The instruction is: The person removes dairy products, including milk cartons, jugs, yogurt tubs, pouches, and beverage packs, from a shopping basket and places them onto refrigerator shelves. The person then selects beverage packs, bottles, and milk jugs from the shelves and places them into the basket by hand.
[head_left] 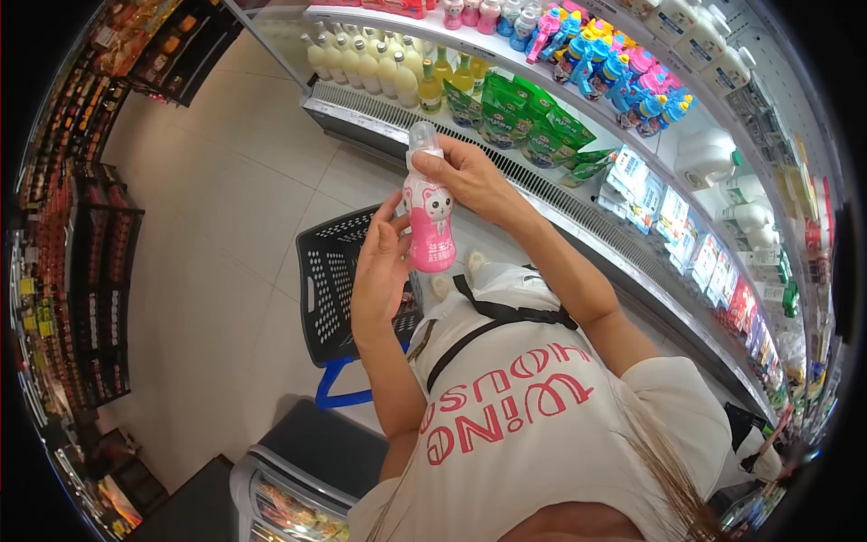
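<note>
A pink and white drink bottle (432, 221) with a cartoon cat face and a clear cap is held in front of my body, slightly tilted. My right hand (470, 179) is closed around its neck, thumb across the front below the cap. Beside the bottle's left side, my left hand (383, 262) is half-curled with thumb and fingers apart. Its fingertips reach the bottle's edge, and whether they press on it is partly hidden. Below my left hand is a dark shopping basket (312, 298) with a blue handle (348, 397).
A refrigerated shelf (379, 117) runs along the front and right. It carries pale bottles (361, 68), green pouches (506, 113), colourful character bottles (623, 77) and white pouches (637, 185). Dark product racks (99, 280) line the left, across the tiled floor (208, 181).
</note>
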A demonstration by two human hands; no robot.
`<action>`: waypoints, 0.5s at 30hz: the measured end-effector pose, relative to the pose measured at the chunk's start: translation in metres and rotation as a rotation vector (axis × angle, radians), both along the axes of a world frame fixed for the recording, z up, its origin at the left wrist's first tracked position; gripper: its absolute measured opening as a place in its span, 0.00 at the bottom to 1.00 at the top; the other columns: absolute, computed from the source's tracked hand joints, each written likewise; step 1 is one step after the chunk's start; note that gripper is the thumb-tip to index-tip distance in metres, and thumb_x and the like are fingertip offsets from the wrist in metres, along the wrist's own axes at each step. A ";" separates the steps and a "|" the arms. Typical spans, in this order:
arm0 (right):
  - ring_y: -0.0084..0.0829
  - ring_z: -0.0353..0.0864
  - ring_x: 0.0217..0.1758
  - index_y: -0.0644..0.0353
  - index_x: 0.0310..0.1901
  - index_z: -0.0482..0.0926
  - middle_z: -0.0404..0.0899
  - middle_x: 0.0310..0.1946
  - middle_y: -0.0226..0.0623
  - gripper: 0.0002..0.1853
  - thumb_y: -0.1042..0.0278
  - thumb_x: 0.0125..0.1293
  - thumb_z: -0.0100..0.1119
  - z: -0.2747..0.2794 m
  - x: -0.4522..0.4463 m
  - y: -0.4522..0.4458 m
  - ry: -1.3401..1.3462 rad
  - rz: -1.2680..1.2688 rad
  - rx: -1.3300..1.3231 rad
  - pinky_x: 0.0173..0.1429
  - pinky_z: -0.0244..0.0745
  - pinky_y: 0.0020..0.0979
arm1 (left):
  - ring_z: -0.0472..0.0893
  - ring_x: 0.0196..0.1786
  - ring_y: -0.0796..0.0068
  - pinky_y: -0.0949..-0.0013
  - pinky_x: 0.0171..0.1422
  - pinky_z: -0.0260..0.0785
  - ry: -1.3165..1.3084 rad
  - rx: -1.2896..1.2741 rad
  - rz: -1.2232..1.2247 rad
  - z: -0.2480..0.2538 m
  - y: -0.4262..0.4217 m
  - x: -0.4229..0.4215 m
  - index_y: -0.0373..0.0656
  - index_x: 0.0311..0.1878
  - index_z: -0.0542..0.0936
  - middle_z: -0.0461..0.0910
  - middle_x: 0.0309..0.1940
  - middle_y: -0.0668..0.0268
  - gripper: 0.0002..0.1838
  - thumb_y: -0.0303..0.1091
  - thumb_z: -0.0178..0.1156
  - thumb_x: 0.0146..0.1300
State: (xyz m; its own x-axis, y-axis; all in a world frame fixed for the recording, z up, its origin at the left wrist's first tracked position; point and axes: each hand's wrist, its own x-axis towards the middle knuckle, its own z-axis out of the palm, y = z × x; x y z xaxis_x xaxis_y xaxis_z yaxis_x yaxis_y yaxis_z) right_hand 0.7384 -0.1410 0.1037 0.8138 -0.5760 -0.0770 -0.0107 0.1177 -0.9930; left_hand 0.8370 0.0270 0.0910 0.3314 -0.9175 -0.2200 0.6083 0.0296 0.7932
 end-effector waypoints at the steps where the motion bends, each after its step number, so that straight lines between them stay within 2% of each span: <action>1: 0.14 0.73 0.35 0.60 0.43 0.76 0.76 0.33 0.24 0.17 0.51 0.71 0.54 0.004 0.001 0.002 -0.020 0.010 0.007 0.38 0.70 0.21 | 0.71 0.63 0.65 0.59 0.66 0.65 -0.014 -0.029 -0.021 0.001 -0.003 -0.004 0.39 0.73 0.54 0.69 0.61 0.53 0.32 0.38 0.53 0.72; 5: 0.14 0.73 0.35 0.61 0.41 0.78 0.77 0.33 0.25 0.20 0.48 0.72 0.51 0.000 0.007 -0.009 0.072 0.056 -0.037 0.39 0.70 0.20 | 0.72 0.63 0.66 0.60 0.66 0.65 0.111 -0.083 0.005 0.012 -0.007 -0.011 0.39 0.74 0.53 0.69 0.61 0.53 0.34 0.31 0.56 0.69; 8: 0.15 0.73 0.36 0.62 0.41 0.79 0.77 0.33 0.26 0.22 0.47 0.72 0.50 0.002 0.014 -0.013 0.037 0.063 -0.091 0.41 0.70 0.21 | 0.72 0.62 0.64 0.60 0.66 0.65 0.175 -0.091 -0.046 0.006 -0.005 -0.010 0.40 0.74 0.52 0.70 0.61 0.52 0.34 0.31 0.56 0.69; 9: 0.16 0.73 0.37 0.63 0.44 0.79 0.77 0.33 0.26 0.21 0.49 0.71 0.53 -0.001 0.016 -0.016 0.047 0.098 -0.043 0.42 0.70 0.21 | 0.72 0.62 0.64 0.60 0.66 0.65 0.203 -0.102 -0.050 0.004 -0.003 -0.008 0.40 0.74 0.52 0.70 0.61 0.52 0.35 0.30 0.56 0.69; 10: 0.16 0.73 0.37 0.63 0.44 0.79 0.77 0.33 0.26 0.20 0.50 0.70 0.55 0.000 0.018 -0.014 0.046 0.128 -0.046 0.43 0.70 0.22 | 0.75 0.60 0.56 0.53 0.64 0.68 0.103 -0.062 -0.037 -0.003 -0.003 -0.008 0.40 0.74 0.51 0.68 0.62 0.51 0.35 0.33 0.55 0.69; 11: 0.17 0.73 0.37 0.63 0.44 0.79 0.78 0.33 0.27 0.20 0.51 0.70 0.56 -0.002 0.019 -0.011 0.046 0.164 -0.055 0.43 0.70 0.22 | 0.73 0.61 0.64 0.62 0.65 0.66 0.104 -0.053 0.030 -0.008 -0.005 -0.013 0.40 0.73 0.55 0.72 0.59 0.53 0.35 0.30 0.60 0.66; 13: 0.19 0.74 0.36 0.64 0.44 0.79 0.78 0.33 0.30 0.18 0.56 0.65 0.62 -0.005 0.018 -0.001 0.170 0.197 -0.306 0.41 0.71 0.24 | 0.76 0.57 0.66 0.64 0.59 0.69 -0.239 -0.015 0.175 -0.025 -0.014 -0.023 0.40 0.67 0.63 0.76 0.53 0.55 0.31 0.30 0.64 0.63; 15: 0.22 0.76 0.36 0.65 0.45 0.79 0.79 0.33 0.32 0.18 0.57 0.64 0.64 -0.018 0.021 0.011 0.127 0.284 -0.541 0.41 0.72 0.25 | 0.78 0.52 0.68 0.65 0.55 0.71 -0.603 0.229 0.293 -0.041 -0.016 -0.024 0.39 0.60 0.67 0.78 0.48 0.58 0.27 0.29 0.66 0.60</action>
State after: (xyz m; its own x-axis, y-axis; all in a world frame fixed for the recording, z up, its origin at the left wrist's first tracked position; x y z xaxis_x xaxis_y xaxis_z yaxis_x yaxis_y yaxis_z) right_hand 0.7598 -0.1301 0.0857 0.9444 -0.3233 0.0588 -0.0900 -0.4268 -0.8999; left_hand 0.8128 0.0112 0.0502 0.6824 -0.7244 -0.0973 0.0532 -0.0835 0.9951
